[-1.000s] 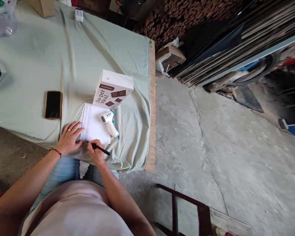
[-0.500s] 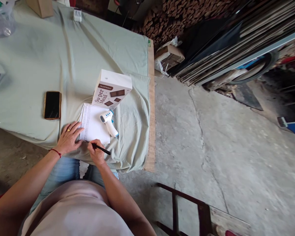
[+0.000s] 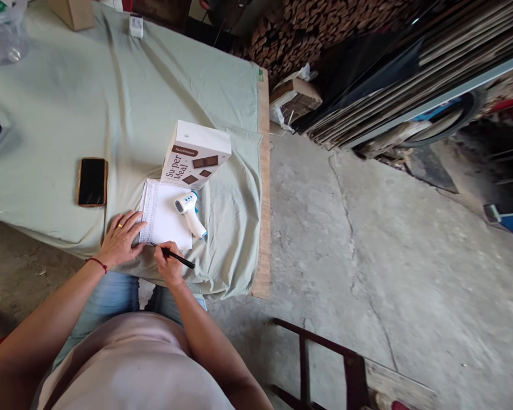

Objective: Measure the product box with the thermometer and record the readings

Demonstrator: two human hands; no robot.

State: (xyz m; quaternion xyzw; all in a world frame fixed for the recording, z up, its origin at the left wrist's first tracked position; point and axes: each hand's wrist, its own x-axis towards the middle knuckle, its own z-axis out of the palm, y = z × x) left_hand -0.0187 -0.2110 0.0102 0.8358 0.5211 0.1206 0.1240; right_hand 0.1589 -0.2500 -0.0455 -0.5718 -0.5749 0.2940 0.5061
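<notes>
My right hand (image 3: 169,265) grips a black pen (image 3: 180,259), its tip at the lower edge of a white sheet of paper (image 3: 165,219). Rows of small writing run down the paper's left side. My left hand (image 3: 122,239) lies flat with fingers spread, fingertips on the paper's left edge; it wears a ring and a red string bracelet. A white and blue infrared thermometer (image 3: 191,214) rests on the right part of the paper. Just behind the sheet stands a white and brown "Super Meal" box (image 3: 196,154).
A smartphone (image 3: 92,182) lies left on the cloth-covered table (image 3: 188,85). Farther back are a small white box (image 3: 135,27), a cardboard box (image 3: 74,14) and a clear plastic container (image 3: 2,37). A dark metal frame (image 3: 325,347) stands on the concrete floor at lower right.
My right hand and the pen have shifted very slightly to the right. The whole view has drifted a little; the left hand keeps its place on the paper.
</notes>
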